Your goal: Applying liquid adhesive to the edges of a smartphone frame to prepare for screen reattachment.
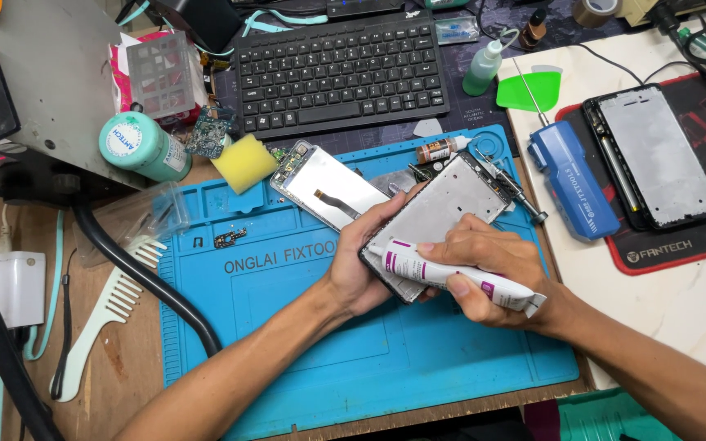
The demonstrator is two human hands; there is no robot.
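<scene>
While the blue work mat is lying nearest on the counter, 2 bare hands are being held just above its middle. The left hand is being wrapped around the lower end of 1 phone frame, with the fingers closed on its edge. The right hand is being closed around 1 white and purple glue tube, which is being gripped like a pen. The tube's long axis is running left to right, its nozzle pointing left and touching the frame's lower edge. The frame's long axis is being tilted up to the right, away from the left hand. The right hand is lying nearer the nozzle. Just behind, 1 detached screen is lying on the mat. Farther off, 1 blue electric screwdriver, 1 second phone frame and 1 black keyboard are being seen.
</scene>
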